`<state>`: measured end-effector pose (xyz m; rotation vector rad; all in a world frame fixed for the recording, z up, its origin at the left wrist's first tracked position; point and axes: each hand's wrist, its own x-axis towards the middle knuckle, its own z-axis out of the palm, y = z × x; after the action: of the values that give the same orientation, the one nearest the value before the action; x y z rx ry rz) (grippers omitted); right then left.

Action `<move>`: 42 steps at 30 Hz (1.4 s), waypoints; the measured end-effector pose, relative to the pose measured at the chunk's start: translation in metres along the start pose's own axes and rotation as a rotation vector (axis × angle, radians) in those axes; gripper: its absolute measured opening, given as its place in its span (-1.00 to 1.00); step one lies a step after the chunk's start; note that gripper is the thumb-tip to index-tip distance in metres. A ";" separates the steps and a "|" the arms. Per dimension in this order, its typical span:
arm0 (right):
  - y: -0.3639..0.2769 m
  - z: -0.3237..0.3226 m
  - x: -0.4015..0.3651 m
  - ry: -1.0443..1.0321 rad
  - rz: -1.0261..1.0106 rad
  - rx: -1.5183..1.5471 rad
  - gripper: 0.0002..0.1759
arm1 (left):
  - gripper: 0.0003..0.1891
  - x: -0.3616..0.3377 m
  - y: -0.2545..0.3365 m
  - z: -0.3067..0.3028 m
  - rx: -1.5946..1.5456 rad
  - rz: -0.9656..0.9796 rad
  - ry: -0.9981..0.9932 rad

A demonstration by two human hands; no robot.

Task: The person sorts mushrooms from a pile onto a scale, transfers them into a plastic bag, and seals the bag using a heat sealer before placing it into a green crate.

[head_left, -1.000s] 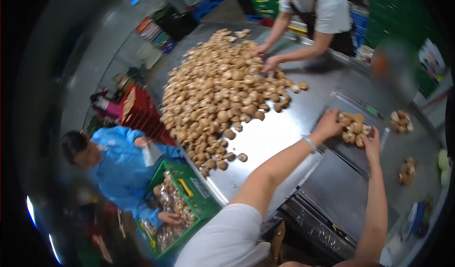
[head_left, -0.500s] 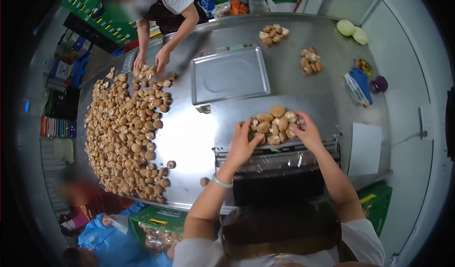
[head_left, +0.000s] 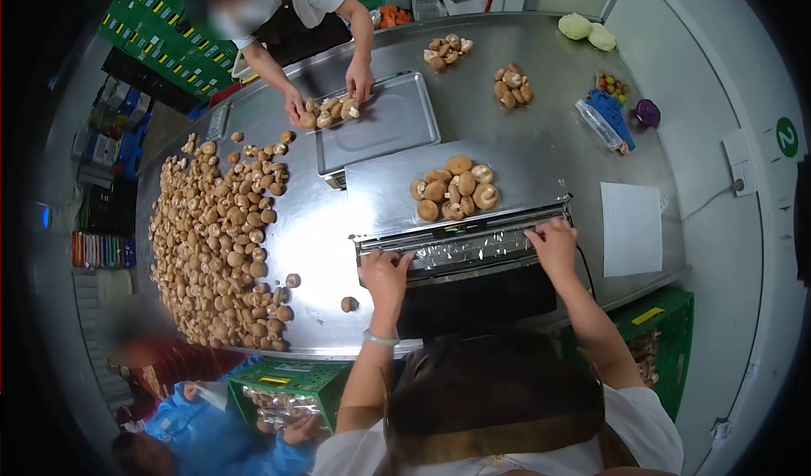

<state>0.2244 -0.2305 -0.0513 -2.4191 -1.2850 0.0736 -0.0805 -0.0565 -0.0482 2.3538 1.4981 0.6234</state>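
Observation:
A small heap of brown mushrooms (head_left: 454, 188) lies on the flat steel plate (head_left: 380, 190) of a wrapping machine in front of me. Along the machine's front edge runs a strip of clear film (head_left: 473, 248). My left hand (head_left: 384, 275) rests on the left end of that strip, fingers bent onto the film. My right hand (head_left: 553, 244) presses on its right end the same way. Both hands are just below the mushroom heap and touch none of it.
A large spread of loose mushrooms (head_left: 221, 235) covers the left of the steel table (head_left: 541, 146). Opposite, another person's hands (head_left: 359, 79) gather mushrooms on a metal tray (head_left: 389, 125). Two small mushroom piles (head_left: 512, 86), a white sheet (head_left: 631, 228) and green crates (head_left: 283, 383) are around.
My hands let go of the mushroom heap, left it on the plate and dropped to the film strip at the machine's front. The person opposite moved their hands onto the tray.

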 end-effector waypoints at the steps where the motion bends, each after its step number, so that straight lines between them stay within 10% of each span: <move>1: -0.004 0.008 0.002 0.026 -0.059 0.045 -0.73 | -0.74 -0.002 0.007 0.007 0.026 -0.015 0.011; 6: 0.021 -0.054 0.027 -0.674 0.135 1.059 -0.75 | -0.75 0.037 -0.020 -0.052 -0.854 -0.357 -0.629; 9: 0.004 -0.104 0.044 -0.757 0.180 1.587 -0.75 | -0.75 0.078 0.011 -0.123 -1.294 -0.359 -0.759; 12: -0.042 -0.107 0.096 -0.319 -0.076 1.998 -0.79 | -0.76 0.129 0.035 -0.119 -1.742 -0.156 -0.494; 14: -0.088 -0.101 0.136 0.044 0.196 1.859 -0.82 | -0.85 0.161 0.051 -0.081 -1.851 -0.159 -0.338; 18: -0.049 0.043 0.189 -0.088 -0.024 0.726 -0.79 | -0.80 0.181 0.027 0.045 -0.738 -0.104 -0.211; 21: -0.048 0.059 0.183 -0.372 -0.114 0.409 -0.74 | -0.82 0.166 0.012 0.078 -0.560 -0.050 -0.374; 24: -0.051 0.020 0.177 -0.663 -0.037 0.609 -0.68 | -0.79 0.156 0.014 0.057 -0.980 -0.193 -0.567; 27: -0.034 0.023 0.146 -0.736 -0.149 0.718 -0.65 | -0.77 0.134 0.008 0.038 -0.766 -0.036 -0.689; 31: -0.025 0.033 0.114 -0.338 -0.514 0.678 -0.67 | -0.75 0.103 0.022 0.025 -0.497 0.165 -0.465; 35: -0.062 -0.041 0.074 -0.364 -0.268 0.634 -0.67 | -0.71 0.066 0.067 -0.044 -0.524 0.086 -0.254; 42: -0.064 -0.088 -0.007 -0.716 -0.041 0.796 -0.60 | -0.63 -0.021 0.062 -0.079 -0.605 -0.176 -0.560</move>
<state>0.1905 -0.2327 0.0521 -1.6894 -1.2219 1.2689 -0.0783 -0.1011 0.0440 1.7129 1.0553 0.2770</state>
